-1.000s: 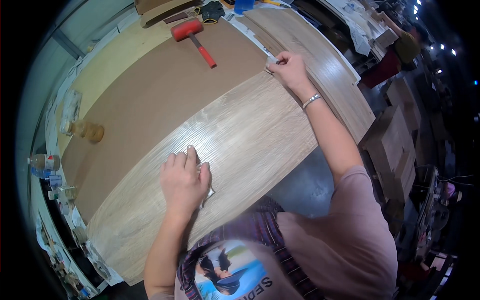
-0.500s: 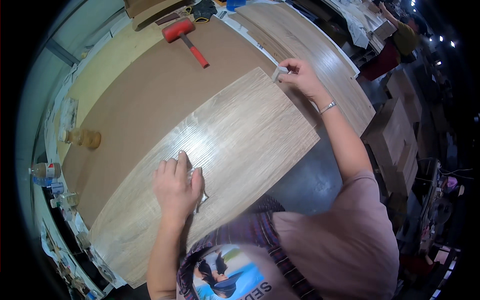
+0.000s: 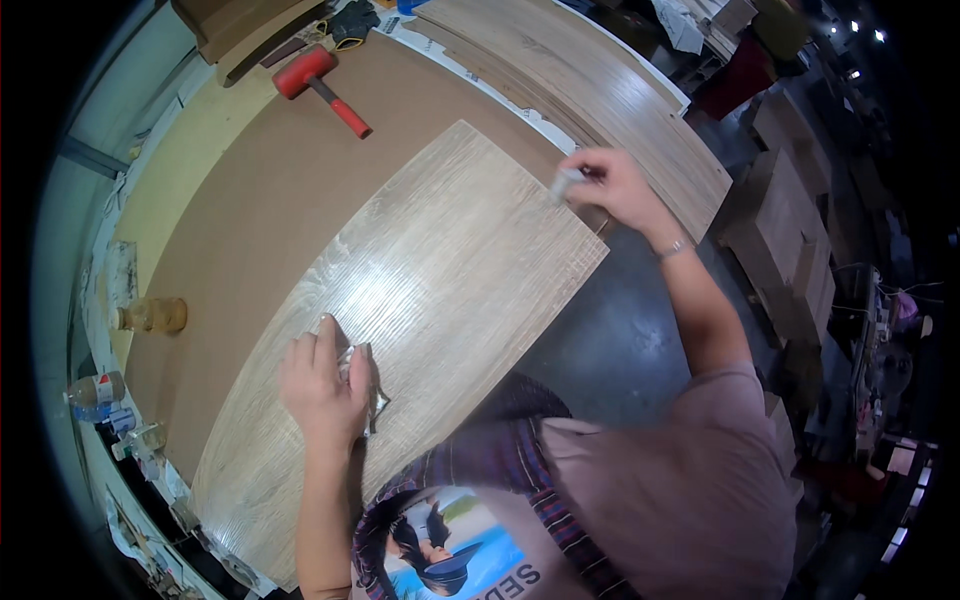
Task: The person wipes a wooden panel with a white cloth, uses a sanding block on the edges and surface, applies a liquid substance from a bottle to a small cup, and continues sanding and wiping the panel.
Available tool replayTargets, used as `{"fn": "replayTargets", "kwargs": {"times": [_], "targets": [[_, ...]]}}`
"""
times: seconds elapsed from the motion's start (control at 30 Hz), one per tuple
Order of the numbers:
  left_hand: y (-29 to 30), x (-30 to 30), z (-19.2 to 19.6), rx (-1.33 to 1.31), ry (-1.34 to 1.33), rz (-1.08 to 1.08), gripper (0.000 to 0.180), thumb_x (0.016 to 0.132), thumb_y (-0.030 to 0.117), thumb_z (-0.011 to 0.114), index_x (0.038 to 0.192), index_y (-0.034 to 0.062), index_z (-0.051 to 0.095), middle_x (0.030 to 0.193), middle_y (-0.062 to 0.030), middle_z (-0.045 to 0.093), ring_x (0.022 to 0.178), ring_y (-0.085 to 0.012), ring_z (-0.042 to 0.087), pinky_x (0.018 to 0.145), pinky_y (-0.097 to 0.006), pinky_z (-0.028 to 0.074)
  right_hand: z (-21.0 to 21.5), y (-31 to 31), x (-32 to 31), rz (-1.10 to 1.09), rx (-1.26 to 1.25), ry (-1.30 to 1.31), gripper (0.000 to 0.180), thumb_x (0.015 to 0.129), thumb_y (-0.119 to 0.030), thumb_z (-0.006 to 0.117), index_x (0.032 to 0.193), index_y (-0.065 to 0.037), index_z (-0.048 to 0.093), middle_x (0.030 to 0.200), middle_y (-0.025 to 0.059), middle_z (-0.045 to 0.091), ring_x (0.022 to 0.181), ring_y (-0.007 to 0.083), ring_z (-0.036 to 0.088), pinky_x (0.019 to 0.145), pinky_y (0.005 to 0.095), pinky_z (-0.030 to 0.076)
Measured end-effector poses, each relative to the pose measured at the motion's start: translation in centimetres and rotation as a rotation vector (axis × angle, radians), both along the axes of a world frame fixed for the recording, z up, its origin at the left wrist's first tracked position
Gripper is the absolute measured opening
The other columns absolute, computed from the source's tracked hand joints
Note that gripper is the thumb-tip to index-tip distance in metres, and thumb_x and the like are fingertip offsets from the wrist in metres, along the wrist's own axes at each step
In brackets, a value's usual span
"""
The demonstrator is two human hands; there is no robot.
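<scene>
A light wood-grain board (image 3: 440,270) lies diagonally before me, its long far edge curved. My left hand (image 3: 325,380) rests on it, fingers stretched out and lying flat. Beneath its thumb and palm sits a crumpled, shiny silvery piece (image 3: 376,400), mostly covered. At the board's short right-hand edge, my right hand (image 3: 615,190) pinches a small pale grey block (image 3: 567,184) between thumb and fingers. The block is at that edge and blurred by motion; whether it touches the wood I cannot tell.
A red mallet (image 3: 322,88) lies on the brown sheet (image 3: 250,200) beyond the board. More wood-grain boards (image 3: 560,60) are stacked at the far right. A jar of amber liquid (image 3: 152,315) and bottles (image 3: 97,395) stand left. Cardboard (image 3: 225,30) and a dark glove (image 3: 352,22) lie at the back.
My right hand has moved with the grey block along the board's short edge, from near the far corner toward the near corner. The whole view has shifted somewhat; my left hand stays on the board.
</scene>
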State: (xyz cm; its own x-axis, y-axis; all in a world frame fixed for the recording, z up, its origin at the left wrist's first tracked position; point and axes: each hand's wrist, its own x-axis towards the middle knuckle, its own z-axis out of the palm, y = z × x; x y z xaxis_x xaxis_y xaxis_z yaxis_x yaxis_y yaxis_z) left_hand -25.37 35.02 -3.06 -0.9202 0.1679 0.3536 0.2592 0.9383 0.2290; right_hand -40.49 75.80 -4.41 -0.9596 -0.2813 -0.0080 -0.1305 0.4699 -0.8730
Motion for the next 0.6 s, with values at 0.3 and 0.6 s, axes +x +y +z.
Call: {"fn": "replayTargets", "kwargs": {"times": [0.3, 0.6], "targets": [[0.5, -0.3, -0.5, 0.038, -0.031, -0.036, 0.04, 0.079, 0.018, 0.071, 0.114, -0.0001, 0.065, 0.083, -0.0108, 0.059, 0.077, -0.0303, 0.057, 0.068, -0.041, 0.046, -0.5, -1.2, -0.6, -0.063, -0.183, 0.101, 0.022, 0.078, -0.009, 0.076, 0.098, 0.0, 0.073, 0.084, 0.0021, 0.07, 0.074, 0.0077, 0.062, 0.069, 0.0234, 0.05], [0.0, -0.1, -0.4, 0.02, 0.018, -0.071, 0.041, 0.08, 0.015, 0.07, 0.116, -0.0024, 0.065, 0.083, -0.012, 0.058, 0.077, -0.031, 0.056, 0.066, -0.041, 0.046, 0.6, 4.4, 11.8, -0.174, 0.014, 0.158, 0.022, 0.078, 0.0, 0.075, 0.1, 0.001, 0.071, 0.092, 0.0038, 0.068, 0.083, 0.0085, 0.062, 0.074, 0.0228, 0.05]]}}
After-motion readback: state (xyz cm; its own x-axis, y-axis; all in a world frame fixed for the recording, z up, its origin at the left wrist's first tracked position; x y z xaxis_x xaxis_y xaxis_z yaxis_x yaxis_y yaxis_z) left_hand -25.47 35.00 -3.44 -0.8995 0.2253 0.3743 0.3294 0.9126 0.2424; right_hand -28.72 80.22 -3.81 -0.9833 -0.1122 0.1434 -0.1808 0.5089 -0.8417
